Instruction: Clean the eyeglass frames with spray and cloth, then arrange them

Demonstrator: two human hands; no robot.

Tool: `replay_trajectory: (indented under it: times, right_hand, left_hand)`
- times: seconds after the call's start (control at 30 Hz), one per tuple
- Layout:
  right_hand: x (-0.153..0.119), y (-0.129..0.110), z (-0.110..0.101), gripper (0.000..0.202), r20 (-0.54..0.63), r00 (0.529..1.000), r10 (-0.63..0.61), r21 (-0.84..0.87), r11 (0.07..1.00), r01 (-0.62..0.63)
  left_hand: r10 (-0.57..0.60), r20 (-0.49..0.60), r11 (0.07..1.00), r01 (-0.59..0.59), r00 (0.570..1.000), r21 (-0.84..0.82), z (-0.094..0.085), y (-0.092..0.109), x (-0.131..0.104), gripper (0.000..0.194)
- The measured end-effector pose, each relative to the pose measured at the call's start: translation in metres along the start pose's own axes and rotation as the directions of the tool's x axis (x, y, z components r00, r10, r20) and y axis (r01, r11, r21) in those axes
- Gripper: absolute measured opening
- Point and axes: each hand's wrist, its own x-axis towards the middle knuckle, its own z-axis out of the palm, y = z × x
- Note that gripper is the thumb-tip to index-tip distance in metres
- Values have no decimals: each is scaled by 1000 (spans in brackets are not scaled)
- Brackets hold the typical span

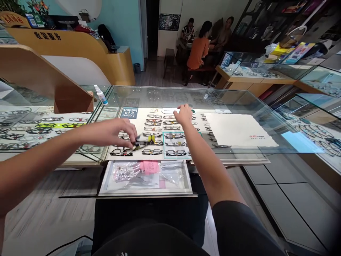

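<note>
My left hand (122, 131) is closed on a small black and yellow object (145, 141), held over the glass counter top; blur hides its exact kind. Further forward and to the right, my right hand (184, 114) reaches over the same counter, thumb apart from the bent fingers, with nothing visible in it. Beneath the glass of the display counter (149, 97) lie rows of eyeglasses (151, 152). Below its near edge, a white drawer (106, 181) is pulled out, holding clear plastic bags (126, 172) and a pink paper (149, 167).
A white spray bottle (100, 95) stands on the glass at left, near a brown wooden panel (71, 96). A cream sheet (239, 129) lies at right. Several people, one in an orange top (197, 53), sit at the back. More display cases (319, 106) stand at right.
</note>
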Motion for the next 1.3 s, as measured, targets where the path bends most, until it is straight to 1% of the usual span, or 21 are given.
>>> replay_trajectory:
  times: [0.07,0.1,0.13,0.2,0.27,0.33,0.4,0.5,0.53,0.6,0.67,0.77,0.87,1.0,1.07,1.1,1.2,1.3]
  right_hand:
    - [1,1,1,23,-1,1000,-1,0,1000,1]
    - [1,2,2,23,-4,1000,-2,-1,1000,2]
    - [2,3,3,23,-9,1000,-2,-3,1000,2]
    - [3,4,5,24,-22,1000,-5,-15,1000,5]
    - [4,6,7,25,-22,1000,-9,-26,1000,9]
    - [6,8,8,26,-18,1000,-13,-28,1000,13]
    - [7,10,9,25,-23,1000,-17,-26,1000,16]
    - [10,13,11,25,-30,999,-22,-23,1000,22]
    - [11,14,12,24,-32,999,-26,-19,1000,25]
    - [12,16,13,24,-40,999,-35,-7,999,35]
    - [13,17,14,25,-46,998,-40,3,999,40]
    - [13,16,14,27,-38,999,-31,-7,1000,31]
    - [11,14,13,29,-34,999,-14,-24,1000,13]
    - [10,14,12,29,-47,999,-17,-15,1000,16]
    - [10,15,13,28,-48,999,-21,-12,1000,21]
    - [10,16,14,28,-48,999,-21,-14,1000,21]
    - [11,18,16,25,-55,998,-20,-15,1000,19]
    - [12,19,16,23,-65,998,-22,-6,1000,21]
  left_hand:
    - [70,89,986,-55,994,-157,33,23,-17,24]
    - [101,136,970,-67,986,-235,50,32,-22,20]
    - [125,160,950,-72,979,-304,67,38,-25,18]
    - [151,168,917,-75,974,-391,101,44,-25,16]
    - [135,138,916,-70,981,-396,131,43,-18,15]
    - [124,126,935,-73,984,-346,154,38,-6,16]
    - [116,104,959,-84,988,-270,171,30,8,18]
    - [88,71,982,-75,994,-171,185,13,31,16]
    - [59,55,988,-50,997,-145,188,5,39,17]
    - [-37,-3,996,36,999,-77,190,-14,56,17]
    - [-140,-77,990,141,987,-3,190,-36,74,17]
    - [-229,-157,970,239,961,44,187,-71,100,24]
    - [-301,-273,941,331,914,68,179,-105,124,32]
    - [-365,-458,889,449,811,86,163,-143,150,44]
    - [-375,-512,865,490,773,106,154,-162,157,47]
    - [-374,-527,855,503,763,122,149,-171,159,48]
    - [-360,-541,833,523,760,181,136,-200,158,48]
    - [-352,-533,813,533,770,234,130,-223,154,47]
